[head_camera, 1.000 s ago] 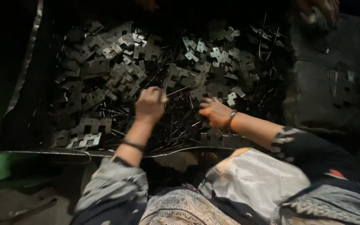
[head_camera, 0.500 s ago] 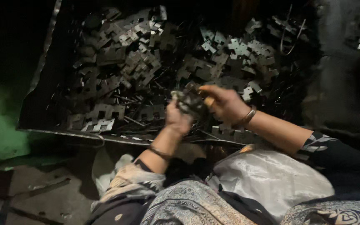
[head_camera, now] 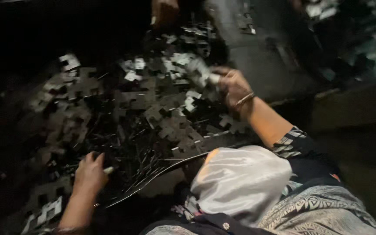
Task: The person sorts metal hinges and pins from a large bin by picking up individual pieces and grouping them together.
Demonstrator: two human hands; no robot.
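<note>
Surrounding both hands, seemingly stamped metal pieces (head_camera: 153, 113) crowd tray (head_camera: 162, 176)

Dark shallow metal tray (head_camera: 183, 162) is carrying the load, its thin front rim curving across the lower middle. A dense heap of flat notched stamped metal plates (head_camera: 153, 109) is lying directly on it, with thin rods or wires (head_camera: 142, 163) lying tangled near the front edge.
</note>
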